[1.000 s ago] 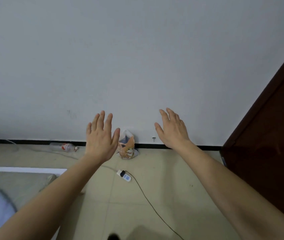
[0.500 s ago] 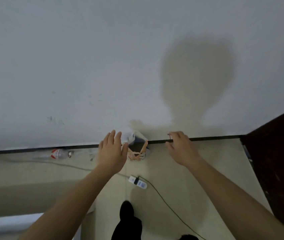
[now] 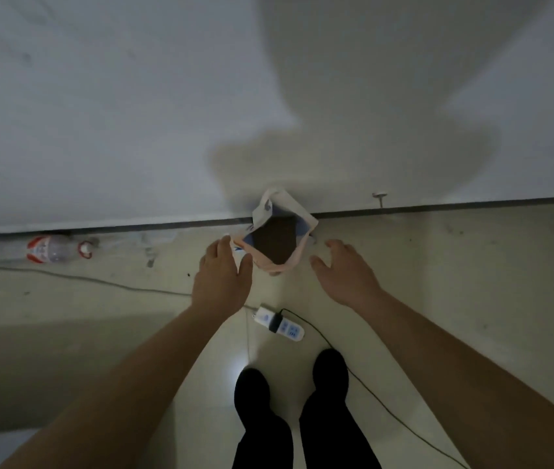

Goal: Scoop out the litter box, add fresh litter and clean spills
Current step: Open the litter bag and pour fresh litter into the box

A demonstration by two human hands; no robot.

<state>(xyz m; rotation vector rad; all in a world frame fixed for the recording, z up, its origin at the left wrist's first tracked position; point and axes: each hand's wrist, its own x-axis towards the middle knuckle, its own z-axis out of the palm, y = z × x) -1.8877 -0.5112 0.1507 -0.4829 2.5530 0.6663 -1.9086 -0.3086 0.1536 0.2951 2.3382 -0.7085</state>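
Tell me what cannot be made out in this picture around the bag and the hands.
- Head view: the inside of the open bag is dark with shadow; its contents cannot be told.
- Whether the left hand or the right hand touches the bag cannot be told from above.
- The label of the bottle is too small and blurred to read.
- No litter box is in the frame.

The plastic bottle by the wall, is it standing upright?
No, the bottle lies on its side on the floor.
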